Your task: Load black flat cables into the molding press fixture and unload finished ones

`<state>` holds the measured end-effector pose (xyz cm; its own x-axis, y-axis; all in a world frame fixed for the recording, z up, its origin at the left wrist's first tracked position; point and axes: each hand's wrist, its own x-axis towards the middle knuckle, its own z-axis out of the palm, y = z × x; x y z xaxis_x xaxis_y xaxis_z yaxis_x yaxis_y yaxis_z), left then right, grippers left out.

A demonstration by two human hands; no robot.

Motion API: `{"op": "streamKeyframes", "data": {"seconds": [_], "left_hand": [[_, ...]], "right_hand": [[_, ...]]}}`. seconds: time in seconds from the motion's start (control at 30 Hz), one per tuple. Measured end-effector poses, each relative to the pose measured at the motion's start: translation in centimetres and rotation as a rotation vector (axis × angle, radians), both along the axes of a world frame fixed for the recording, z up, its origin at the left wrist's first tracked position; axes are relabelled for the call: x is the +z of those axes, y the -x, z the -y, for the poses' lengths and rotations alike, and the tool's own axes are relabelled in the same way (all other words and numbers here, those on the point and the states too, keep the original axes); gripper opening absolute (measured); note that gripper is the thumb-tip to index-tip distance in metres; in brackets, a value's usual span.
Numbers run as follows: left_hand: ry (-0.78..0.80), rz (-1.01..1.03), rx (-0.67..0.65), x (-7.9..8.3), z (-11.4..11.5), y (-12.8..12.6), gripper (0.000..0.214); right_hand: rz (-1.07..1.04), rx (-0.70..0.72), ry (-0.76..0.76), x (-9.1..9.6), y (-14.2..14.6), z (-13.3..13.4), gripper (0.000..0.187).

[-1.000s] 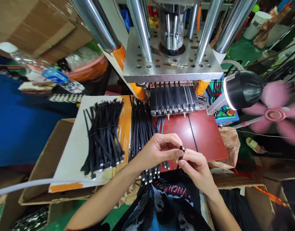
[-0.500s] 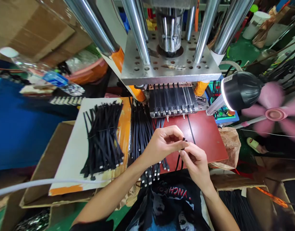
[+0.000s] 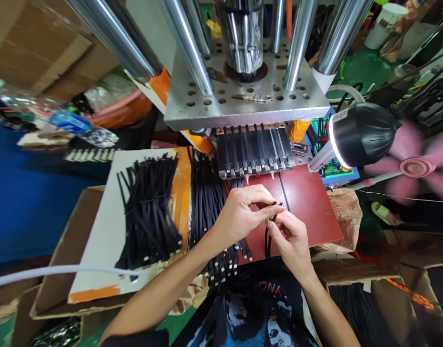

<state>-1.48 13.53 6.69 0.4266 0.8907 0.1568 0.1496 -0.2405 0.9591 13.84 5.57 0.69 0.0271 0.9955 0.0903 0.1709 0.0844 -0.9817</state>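
Observation:
My left hand (image 3: 245, 212) and my right hand (image 3: 291, 235) meet above the red board (image 3: 308, 207), fingertips pinched together. Between them is a black cable (image 3: 267, 243); small dark ends poke out by the fingertips, and its length hangs toward my lap. The fingers hide most of the held part. Just beyond my hands, a black mould block (image 3: 255, 152) holds a row of black cables with metal plugs at its front edge. Left of my hands lies a bunch of loose black cables (image 3: 209, 193), several with metal plug ends.
A tied pile of black cables (image 3: 145, 207) lies on a white board (image 3: 98, 241) at left. Above the mould is the steel press plate (image 3: 246, 108) with upright columns. A lit lamp (image 3: 362, 137) and a pink fan (image 3: 412, 167) stand at right. An open carton (image 3: 355, 270) sits lower right.
My view has shifted slightly, so the press and cable piles appear a little further left. Both hands remain pinched together on the cable, with small finger movements.

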Motion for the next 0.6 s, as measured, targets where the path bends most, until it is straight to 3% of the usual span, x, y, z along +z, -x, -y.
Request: {"op": "streamKeyframes", "data": {"seconds": [0.1, 0.17, 0.3, 0.4, 0.47, 0.53, 0.6], "left_hand": [[-0.054, -0.023, 0.022, 0.3, -2.0, -0.1, 0.037], [-0.120, -0.058, 0.104, 0.0, -4.5, -0.2, 0.035], [-0.227, -0.211, 0.233, -1.7, -11.0, -0.9, 0.033], [-0.304, -0.339, 0.271, -2.9, -14.7, -1.8, 0.031], [-0.299, -0.382, 0.346, -3.2, -15.8, -2.1, 0.028], [-0.228, -0.364, 0.450, -3.3, -15.4, -2.1, 0.018], [-0.214, -0.306, 0.470, -3.4, -13.9, -1.6, 0.017]], "right_hand": [[0.002, 0.082, 0.070, -0.7, -0.1, 0.1, 0.031], [0.022, 0.233, 0.149, -0.8, -0.6, 0.5, 0.037], [0.137, 0.522, 0.220, 1.1, -3.7, -0.4, 0.042], [0.260, 0.496, 0.117, 3.6, -6.9, -5.1, 0.041], [0.283, 0.424, 0.024, 4.9, -8.5, -9.6, 0.047], [0.254, 0.397, -0.027, 5.5, -9.1, -14.2, 0.055], [0.230, 0.421, -0.032, 5.4, -9.0, -17.9, 0.058]]}}
